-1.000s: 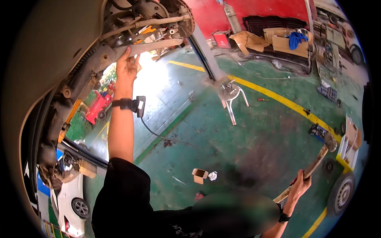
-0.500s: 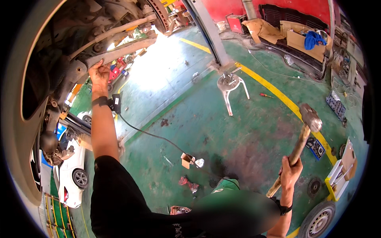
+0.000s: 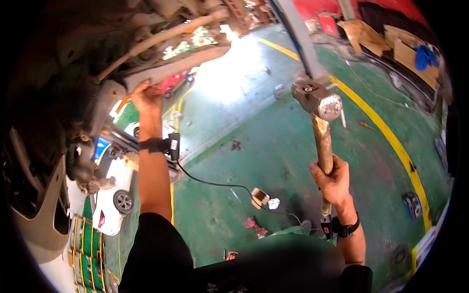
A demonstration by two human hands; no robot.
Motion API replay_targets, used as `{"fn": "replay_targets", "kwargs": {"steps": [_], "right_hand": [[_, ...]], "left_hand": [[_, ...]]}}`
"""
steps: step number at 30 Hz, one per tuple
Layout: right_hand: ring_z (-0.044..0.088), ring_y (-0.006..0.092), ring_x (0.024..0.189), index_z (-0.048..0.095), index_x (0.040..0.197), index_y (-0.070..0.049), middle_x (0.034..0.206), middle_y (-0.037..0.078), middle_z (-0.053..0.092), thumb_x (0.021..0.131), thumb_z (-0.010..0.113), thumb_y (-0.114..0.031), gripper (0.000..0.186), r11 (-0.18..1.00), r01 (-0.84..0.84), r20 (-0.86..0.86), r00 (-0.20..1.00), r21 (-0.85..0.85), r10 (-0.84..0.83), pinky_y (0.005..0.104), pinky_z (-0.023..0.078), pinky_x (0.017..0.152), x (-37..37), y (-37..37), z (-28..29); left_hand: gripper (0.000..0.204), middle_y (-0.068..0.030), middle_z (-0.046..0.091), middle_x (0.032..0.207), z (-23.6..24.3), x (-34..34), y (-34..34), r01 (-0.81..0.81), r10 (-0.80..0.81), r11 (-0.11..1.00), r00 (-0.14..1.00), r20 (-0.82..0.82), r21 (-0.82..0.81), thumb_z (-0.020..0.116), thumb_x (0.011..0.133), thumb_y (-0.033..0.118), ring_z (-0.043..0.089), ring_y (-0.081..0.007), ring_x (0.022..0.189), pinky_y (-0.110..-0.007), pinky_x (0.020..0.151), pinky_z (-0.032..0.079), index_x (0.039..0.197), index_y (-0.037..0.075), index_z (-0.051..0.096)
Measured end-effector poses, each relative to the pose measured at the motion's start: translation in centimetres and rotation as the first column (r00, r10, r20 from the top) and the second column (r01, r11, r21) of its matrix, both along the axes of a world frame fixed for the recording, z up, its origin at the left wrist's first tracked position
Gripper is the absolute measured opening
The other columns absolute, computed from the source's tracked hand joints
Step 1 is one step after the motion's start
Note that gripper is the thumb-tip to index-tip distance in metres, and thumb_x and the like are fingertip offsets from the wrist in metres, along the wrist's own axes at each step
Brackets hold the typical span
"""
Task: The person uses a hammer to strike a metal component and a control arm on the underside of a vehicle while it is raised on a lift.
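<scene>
Green floor (image 3: 273, 146) lies below while your left hand (image 3: 148, 99) touches a long metal bar (image 3: 181, 65) at upper left, grip unclear, and your right hand (image 3: 334, 181), well apart, clasps a hammer (image 3: 321, 132) whose misaimed swing could crush the left.

1. My left hand (image 3: 148, 101) is raised, fingers (image 3: 142, 88) uppermost, their exact curl unclear.
2. My left forearm (image 3: 155, 188) drops nearly straight below those fingers.
3. My right hand (image 3: 335, 184) is clenched, fingers curled in, right forearm (image 3: 352, 250) slanting below them.
</scene>
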State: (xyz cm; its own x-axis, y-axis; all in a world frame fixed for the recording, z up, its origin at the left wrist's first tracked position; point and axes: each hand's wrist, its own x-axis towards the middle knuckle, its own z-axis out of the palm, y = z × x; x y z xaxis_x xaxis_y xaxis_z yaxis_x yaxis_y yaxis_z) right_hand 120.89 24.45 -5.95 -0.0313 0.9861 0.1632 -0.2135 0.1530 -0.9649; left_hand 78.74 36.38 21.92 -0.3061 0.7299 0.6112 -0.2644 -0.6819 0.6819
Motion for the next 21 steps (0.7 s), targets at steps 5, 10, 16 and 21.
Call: {"fn": "replay_targets", "kwargs": {"steps": [5, 10, 16, 21], "right_hand": [[0.049, 0.0042, 0.064, 0.062, 0.092, 0.004, 0.069, -0.002, 0.058, 0.082, 0.071, -0.008, 0.018, 0.988, -0.147, 0.018, 0.989, 0.052, 0.147, 0.0252, 0.046, 0.056, -1.5, 1.9, 3.6], [0.047, 0.0063, 0.060, 0.061, 0.087, 0.003, 0.064, 0.004, 0.056, 0.081, 0.071, -0.013, 0.020, 0.959, -0.186, 0.216, 0.966, 0.213, 0.139, 0.0289, 0.045, 0.054, -1.7, 3.8, 4.8], [0.044, 0.0088, 0.057, 0.059, 0.077, 0.003, 0.058, 0.009, 0.054, 0.080, 0.072, -0.016, 0.024, 0.955, -0.288, 0.332, 0.910, 0.077, 0.248, 0.0306, 0.043, 0.053, -1.1, 5.0, 3.8], [0.046, 0.0070, 0.048, 0.055, 0.071, 0.000, 0.059, 0.002, 0.057, 0.082, 0.075, -0.017, 0.028, 0.869, -0.444, 0.033, 0.887, -0.220, 0.461, 0.0259, 0.038, 0.043, 1.9, 5.8, 1.2]], "left_hand": [[0.029, -0.0123, 0.066, 0.094, 0.4, 0.8, 0.8, 0.094, -0.085, 0.992, 0.991, 0.102, -0.084, 0.059, 0.070, -0.003, 0.062, -0.0335, 0.099, -0.052, 0.103, 0.043, 0.098, 0.001, 0.058], [0.046, -0.0098, 0.064, 0.111, -0.9, 0.6, 0.1, 0.048, -0.047, 0.999, 0.995, 0.083, -0.005, 0.057, 0.065, -0.004, 0.059, -0.0312, 0.110, -0.052, 0.102, 0.043, 0.110, 0.005, 0.059], [0.057, -0.0087, 0.062, 0.117, -0.3, 0.7, -0.1, -0.055, 0.055, 0.998, 0.998, 0.025, 0.017, 0.057, 0.061, -0.003, 0.057, -0.0336, 0.113, -0.054, 0.099, 0.043, 0.117, 0.007, 0.057], [0.061, -0.0121, 0.062, 0.119, -0.2, -1.0, 0.4, 0.022, -0.022, 1.000, 1.000, 0.020, 0.013, 0.059, 0.059, -0.005, 0.055, -0.0348, 0.117, -0.055, 0.103, 0.041, 0.119, 0.005, 0.058]]}}
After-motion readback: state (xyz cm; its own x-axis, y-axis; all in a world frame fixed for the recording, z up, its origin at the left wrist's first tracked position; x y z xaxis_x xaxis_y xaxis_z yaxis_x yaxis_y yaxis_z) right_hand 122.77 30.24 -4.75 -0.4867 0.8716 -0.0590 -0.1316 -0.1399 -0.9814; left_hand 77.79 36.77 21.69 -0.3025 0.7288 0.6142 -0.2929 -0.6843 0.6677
